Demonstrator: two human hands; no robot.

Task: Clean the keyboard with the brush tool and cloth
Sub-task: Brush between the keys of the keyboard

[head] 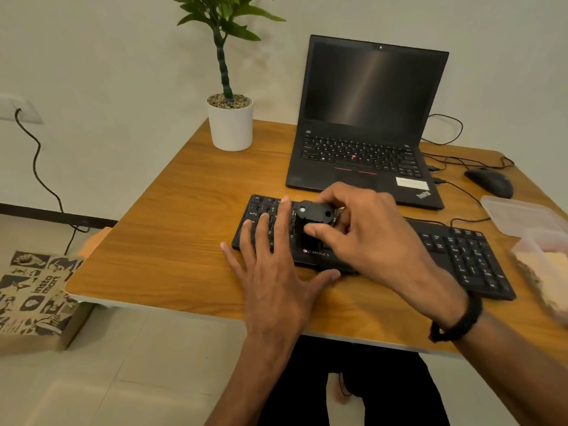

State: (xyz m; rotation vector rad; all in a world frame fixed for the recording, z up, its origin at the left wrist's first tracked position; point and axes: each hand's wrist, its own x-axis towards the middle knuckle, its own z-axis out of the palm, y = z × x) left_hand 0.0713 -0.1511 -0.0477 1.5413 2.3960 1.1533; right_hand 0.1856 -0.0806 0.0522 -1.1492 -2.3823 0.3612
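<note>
Close to me, I see the left hand [270, 265] lying flat with its fingers spread, pressing down on the left end of the keyboard [455, 250], its thumb stretched along the front edge. Just beside it, the right hand [375, 238] curls its thumb and fingers around the brush tool [313, 219] and pinches it, and a black band [458, 321] goes around that wrist. The brush tool is small, black and chunky, with a little white round spot on top, and it sits on the keys at the left-middle part of the keyboard. I cannot see its bristles. The keyboard is long, flat and black with white letters and the word ZEBRONICS on its front edge, and it lies slanted on the wooden desk [172, 241]. At the right edge sits a clear plastic box [544, 262] with something pale inside. Farther back are a black mouse [490, 181], an open ThinkPad laptop [368, 124] with a dark screen, and a potted plant [230, 118] in a white pot.
</note>
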